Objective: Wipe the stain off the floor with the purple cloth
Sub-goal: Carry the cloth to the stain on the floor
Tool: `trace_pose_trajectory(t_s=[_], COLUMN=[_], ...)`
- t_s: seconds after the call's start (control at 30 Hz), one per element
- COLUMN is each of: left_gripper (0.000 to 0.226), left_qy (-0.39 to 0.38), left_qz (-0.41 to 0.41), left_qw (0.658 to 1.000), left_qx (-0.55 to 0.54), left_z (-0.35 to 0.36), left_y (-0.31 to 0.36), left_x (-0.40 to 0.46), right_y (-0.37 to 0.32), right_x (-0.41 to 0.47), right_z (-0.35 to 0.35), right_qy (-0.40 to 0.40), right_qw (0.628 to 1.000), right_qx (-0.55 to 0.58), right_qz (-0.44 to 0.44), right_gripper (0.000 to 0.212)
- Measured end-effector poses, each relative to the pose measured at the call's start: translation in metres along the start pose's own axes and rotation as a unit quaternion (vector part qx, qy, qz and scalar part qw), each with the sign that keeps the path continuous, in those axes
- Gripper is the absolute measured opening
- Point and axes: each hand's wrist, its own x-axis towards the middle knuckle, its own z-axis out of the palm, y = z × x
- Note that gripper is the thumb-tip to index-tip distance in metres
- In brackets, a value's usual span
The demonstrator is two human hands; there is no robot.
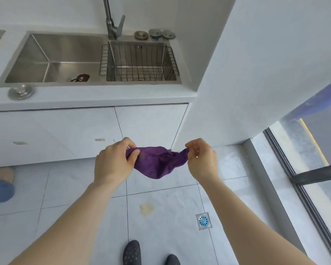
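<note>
I hold the purple cloth (158,163) stretched between both hands in the air, in front of the white cabinet doors. My left hand (114,162) pinches its left end and my right hand (201,159) pinches its right end; the middle sags down. A yellowish stain (146,208) lies on the pale tiled floor (80,190) below the cloth, between my forearms and ahead of my dark-socked feet (131,252).
A steel sink (52,60) with a wire basket (139,62) and tap sits in the counter ahead. A floor drain (203,221) lies right of the stain. A blue slipper (0,189) rests at far left. A glass window frame (294,169) runs along the right.
</note>
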Motion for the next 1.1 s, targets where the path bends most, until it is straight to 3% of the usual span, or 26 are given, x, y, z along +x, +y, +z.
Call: trace_pose_trajectory(t_s=[0.5,1.1], left_gripper=[0.007,0.009], left_qy=[-0.089,-0.19], left_qz=[-0.07,-0.16], left_qw=[0.993,0.967], left_qx=[-0.025,-0.05], left_z=[0.153,0.454], left_y=[-0.142,-0.293], left_x=[-0.047,-0.186], right_y=[0.147,0.445], right_x=[-0.041,-0.093], right_z=[0.142,0.329], right_qy=[0.011,-0.049], right_qw=[0.997,0.985], right_qx=[-0.008,-0.012], right_qz=[0.078,0.167], right_gripper=[0.024,0.022])
